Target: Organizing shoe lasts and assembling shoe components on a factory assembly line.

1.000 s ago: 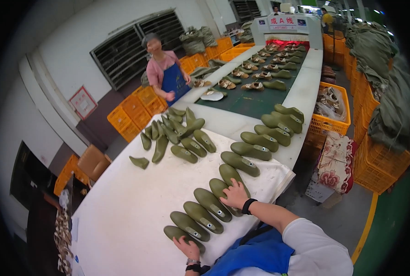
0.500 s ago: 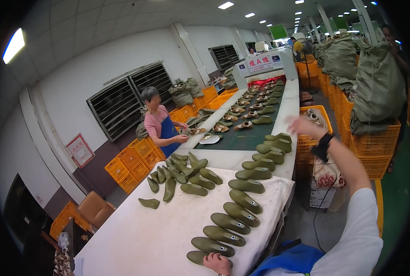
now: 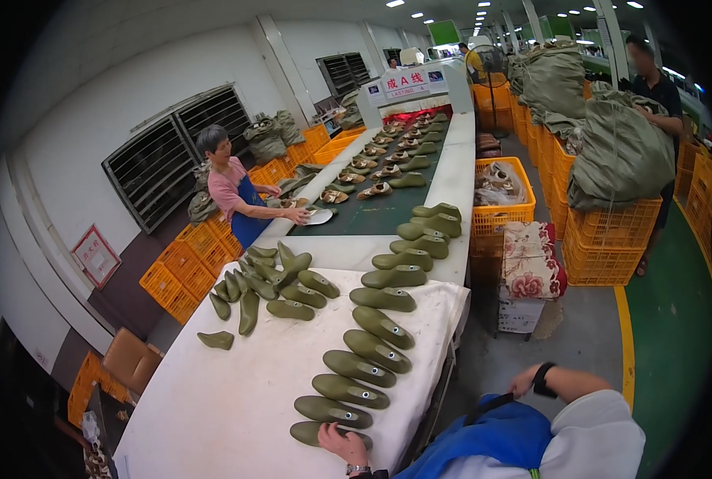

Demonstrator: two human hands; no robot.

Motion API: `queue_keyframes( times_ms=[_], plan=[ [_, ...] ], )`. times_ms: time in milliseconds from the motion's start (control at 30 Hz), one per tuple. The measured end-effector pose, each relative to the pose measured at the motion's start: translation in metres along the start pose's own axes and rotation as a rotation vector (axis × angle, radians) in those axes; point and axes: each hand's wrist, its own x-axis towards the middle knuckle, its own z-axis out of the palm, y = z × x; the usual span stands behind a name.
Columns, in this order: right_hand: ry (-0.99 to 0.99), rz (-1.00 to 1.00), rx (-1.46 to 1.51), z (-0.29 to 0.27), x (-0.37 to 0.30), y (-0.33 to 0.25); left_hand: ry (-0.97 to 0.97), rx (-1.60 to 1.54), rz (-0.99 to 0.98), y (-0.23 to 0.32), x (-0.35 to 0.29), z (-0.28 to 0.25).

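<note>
My left hand (image 3: pixel 342 444) is at the near end of a row of green shoe lasts, its fingers curled over the nearest shoe last (image 3: pixel 306 433). That last lies on the white cloth-covered table (image 3: pixel 212 399). Other lasts, such as this shoe last (image 3: pixel 346 389), run side by side away from me toward the conveyor. My right hand (image 3: pixel 522 382), with a black band on the wrist, is low beside my blue apron (image 3: pixel 492 437). Its fingers are curled in at the apron's edge; what they hold, if anything, is hidden.
A loose pile of lasts (image 3: pixel 272 279) lies on the table's far left. Beyond, a green conveyor (image 3: pixel 356 223) carries shoes and lasts, with a co-worker (image 3: pixel 232 188) at its left holding a white piece (image 3: pixel 318 217). Orange crates (image 3: pixel 607 239), sacks and a flower-patterned bundle (image 3: pixel 530 263) stand right.
My right hand has come down from beside the conveyor to my apron. My left hand stays on the nearest last. The view has turned rightward, and the co-worker reaches to the white piece.
</note>
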Motion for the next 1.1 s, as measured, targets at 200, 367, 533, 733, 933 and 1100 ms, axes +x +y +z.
queue_keyframes(
  times_ms=[200,367,533,733,933,1100],
  plan=[
    [0.552,0.128,0.161,0.034,0.014,0.087,0.215,-0.654,-0.895,-0.002,-0.004,0.019],
    [0.458,0.301,0.252,0.015,0.013,0.171,0.082,-0.599,-1.132,-0.041,-0.003,0.019],
    [0.427,0.262,0.302,-0.016,0.0,0.232,0.0,-0.597,-0.4,-0.026,-0.027,-0.002],
    [0.288,0.296,-0.001,-0.088,-0.013,0.327,0.261,-0.79,-0.677,0.13,-0.041,-0.007],
    [0.586,0.224,-0.04,-0.182,0.02,0.343,0.243,-1.372,-1.13,0.247,0.035,0.051],
    [0.691,-0.023,0.109,-0.222,0.05,0.299,-0.062,-1.466,-1.351,0.282,0.079,0.128]
  ],
)
